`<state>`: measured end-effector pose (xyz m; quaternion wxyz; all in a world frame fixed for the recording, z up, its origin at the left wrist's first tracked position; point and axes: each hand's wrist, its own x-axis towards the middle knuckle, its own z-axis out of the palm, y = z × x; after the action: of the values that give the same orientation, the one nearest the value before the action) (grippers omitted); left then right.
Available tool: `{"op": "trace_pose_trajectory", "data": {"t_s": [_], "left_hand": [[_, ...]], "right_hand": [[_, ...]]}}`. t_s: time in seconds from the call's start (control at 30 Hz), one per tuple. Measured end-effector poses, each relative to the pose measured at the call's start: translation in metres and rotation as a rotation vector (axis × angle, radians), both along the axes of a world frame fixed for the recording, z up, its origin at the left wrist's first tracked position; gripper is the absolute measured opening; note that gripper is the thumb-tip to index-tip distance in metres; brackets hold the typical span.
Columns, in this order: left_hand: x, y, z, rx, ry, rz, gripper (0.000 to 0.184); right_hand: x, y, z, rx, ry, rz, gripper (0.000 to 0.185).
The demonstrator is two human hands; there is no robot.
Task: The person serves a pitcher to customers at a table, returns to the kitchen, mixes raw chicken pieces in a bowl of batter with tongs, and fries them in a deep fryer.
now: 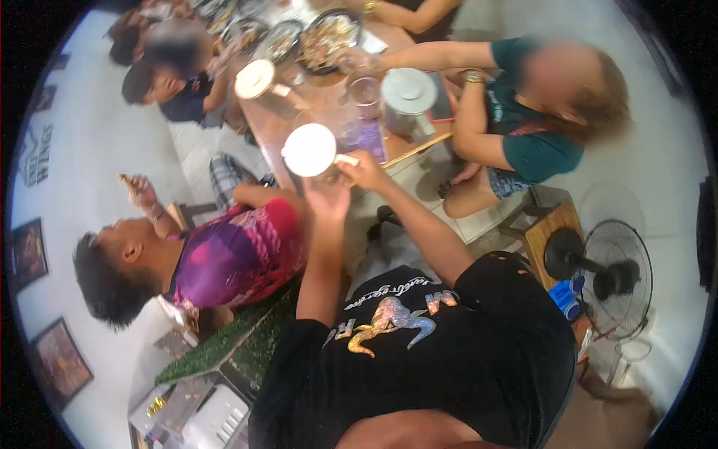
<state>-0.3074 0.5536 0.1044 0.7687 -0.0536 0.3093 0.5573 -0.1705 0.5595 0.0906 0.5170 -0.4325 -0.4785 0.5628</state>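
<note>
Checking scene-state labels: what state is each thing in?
Held pitcher: lid on, right hand on handle
Cream pitcher: lid on, on table
Grey pitcher: lid on
Platter: holds food
Cup: upright, contents unclear
Fan: running or off, can't tell

Centre: white-lidded pitcher (310, 148), body mostly hidden beneath its glaring lid. Left hand (327, 199): fingertips hidden under the pitcher. Right hand (364, 170): fingers around the handle (346, 159) partly hidden. Upper left: silver dishes (212, 10) cut off by top edge. Top, right of centre: forearm (396, 15), its owner cut off above. Left: morsel (126, 178), too small to identify. Lower left: framed picture (60, 359), subject blurred.
</note>
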Motion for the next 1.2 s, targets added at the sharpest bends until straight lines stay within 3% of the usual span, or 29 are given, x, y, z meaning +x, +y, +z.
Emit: {"op": "trace_pose_trajectory", "data": {"t_s": [0.07, 0.13, 0.23, 0.3, 0.33, 0.37, 0.4, 0.43, 0.47, 0.53, 0.6, 0.63, 0.67, 0.7, 0.73, 0.77, 0.8, 0.83, 0.87, 0.9, 0.97, 1.0, 1.07, 1.1, 1.13, 1.2], "left_hand": [[-0.004, -0.007, -0.006, 0.052, 0.014, -0.027, 0.075], [-0.008, -0.014, -0.014, -0.040, -0.082, -0.033, 0.060], [-0.012, -0.024, -0.011, 0.025, -0.084, -0.035, 0.053], [-0.014, -0.033, 0.002, 0.091, -0.315, -0.113, 0.058], [-0.033, -0.026, -0.036, 0.211, -0.477, -0.261, 0.062], [-0.017, -0.032, -0.010, 0.044, -0.214, -0.102, 0.067], [-0.024, -0.026, -0.031, 0.151, -0.256, -0.247, 0.073], [-0.008, -0.040, 0.011, -0.070, -0.069, -0.228, 0.091], [-0.016, -0.031, -0.015, 0.059, -0.044, -0.235, 0.089], [-0.017, -0.030, -0.021, 0.081, 0.064, -0.160, 0.082], [-0.012, -0.039, -0.020, 0.078, 0.101, -0.152, 0.075], [-0.004, -0.050, -0.010, 0.103, 0.108, -0.209, 0.077], [-0.004, -0.057, -0.021, 0.149, 0.103, -0.236, 0.081], [-0.014, -0.050, -0.058, 0.202, 0.250, -0.377, 0.090], [0.002, -0.080, -0.041, 0.161, 0.362, -0.423, 0.100], [0.006, -0.072, -0.080, 0.016, 0.386, -0.441, 0.103], [0.021, -0.102, -0.082, 0.004, 0.490, -0.558, 0.107], [0.026, -0.130, -0.099, 0.200, 0.664, -0.779, 0.107], [0.032, -0.161, -0.111, 0.422, 0.846, -0.961, 0.108], [0.045, -0.195, -0.121, 0.509, 0.907, -1.115, 0.107], [0.075, -0.265, -0.131, 0.688, 1.028, -1.403, 0.105], [0.100, -0.311, -0.122, 0.648, 1.030, -1.489, 0.104], [0.176, -0.414, -0.091, 0.326, 0.998, -1.628, 0.101], [0.207, -0.472, -0.075, 0.292, 0.969, -1.702, 0.100], [0.237, -0.523, -0.064, 0.323, 0.927, -1.798, 0.099], [0.295, -0.613, -0.080, 0.493, 0.837, -2.038, 0.101]], "right_hand": [[-0.005, -0.009, 0.018, -0.088, 0.029, 0.005, 0.020], [-0.015, -0.013, 0.021, 0.112, -0.088, -0.092, 0.024], [-0.022, -0.027, 0.033, 0.118, -0.171, -0.157, 0.038], [-0.028, -0.042, 0.012, 0.211, -0.327, -0.320, 0.048], [-0.023, -0.057, 0.004, 0.263, -0.481, -0.386, 0.052], [-0.016, -0.081, 0.006, 0.243, -0.499, -0.440, 0.052], [-0.008, -0.106, 0.008, 0.222, -0.513, -0.497, 0.052], [-0.001, -0.139, 0.003, 0.192, -0.546, -0.550, 0.053], [0.005, -0.175, -0.005, 0.165, -0.575, -0.593, 0.053], [0.024, -0.252, -0.049, 0.045, -0.771, -0.563, 0.051], [0.053, -0.351, -0.104, -0.127, -0.780, -0.371, 0.051], [0.062, -0.406, -0.120, -0.298, -0.857, -0.453, 0.037], [0.073, -0.478, -0.136, -0.327, -1.000, -0.495, 0.035], [0.074, -0.550, -0.161, -0.347, -1.021, -0.750, 0.035], [0.078, -0.617, -0.154, -0.789, -0.968, -0.840, 0.035], [0.076, -0.674, -0.103, -1.010, -0.694, -1.007, 0.035], [0.063, -0.744, -0.116, -1.037, -0.428, -1.412, 0.034], [0.059, -0.807, -0.154, -1.205, -0.391, -1.761, 0.034], [0.051, -0.863, -0.136, -1.121, -0.276, -2.011, 0.037], [0.042, -0.920, -0.116, -1.142, 0.021, -2.245, 0.041], [0.023, -1.023, -0.079, -1.093, 0.229, -2.478, 0.049], [0.020, -1.069, -0.043, -1.030, 0.367, -2.605, 0.054], [0.024, -1.140, 0.064, -0.840, 0.391, -2.692, 0.068], [0.033, -1.213, 0.051, -0.786, 0.264, -2.815, 0.072], [0.037, -1.267, 0.041, -0.735, 0.163, -2.928, 0.076], [0.060, -1.305, 0.135, -0.675, 0.187, -2.962, 0.080]]}}
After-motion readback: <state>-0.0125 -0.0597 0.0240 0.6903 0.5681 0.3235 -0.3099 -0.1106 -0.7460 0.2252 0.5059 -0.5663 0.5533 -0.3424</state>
